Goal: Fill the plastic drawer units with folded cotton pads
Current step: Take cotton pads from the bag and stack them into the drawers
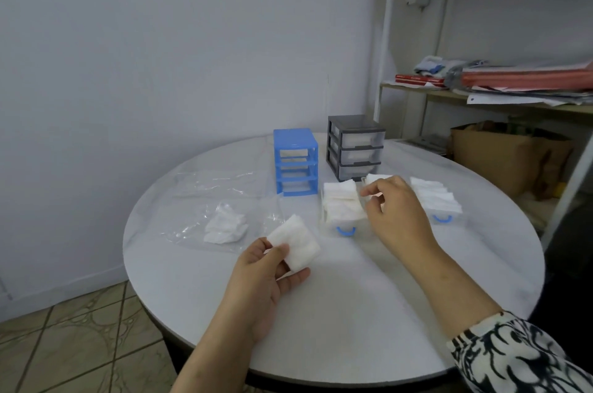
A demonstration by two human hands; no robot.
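Head view: round white counter (pixel 337 312) with two small drawer units at the far side and three clear drawers pulled out in front of them.
Left grip: left hand (pixel 266 277) pinching a folded white cotton pad (pixel 296 243) between thumb and fingers, just above the counter.
Right grip: right hand (pixel 398 209) over the middle clear plastic drawer (pixel 373 182), thumb and forefinger closed on something white and small at its edge; most likely a pad, not certain.
Step in hand: seating pads in the middle drawer, judged from the pose.
Doing it well: keep the fold shut with a light pinch, lower flat beside the pad already inside, press gently, avoid brushing the heaped drawer alongside.
Left clear drawer with blue handle (pixel 343 209): heaped with folded pads above the rim.
Right clear drawer with blue handle (pixel 438 200): likewise full.
Blue plastic drawer frame (pixel 295 163): all three slots open, no drawers inside.
Grey plastic drawer unit (pixel 354 145): three drawers in place, white contents showing through.
Clear plastic bag (pixel 221 225): lying flat at left, a few loose pads inside.
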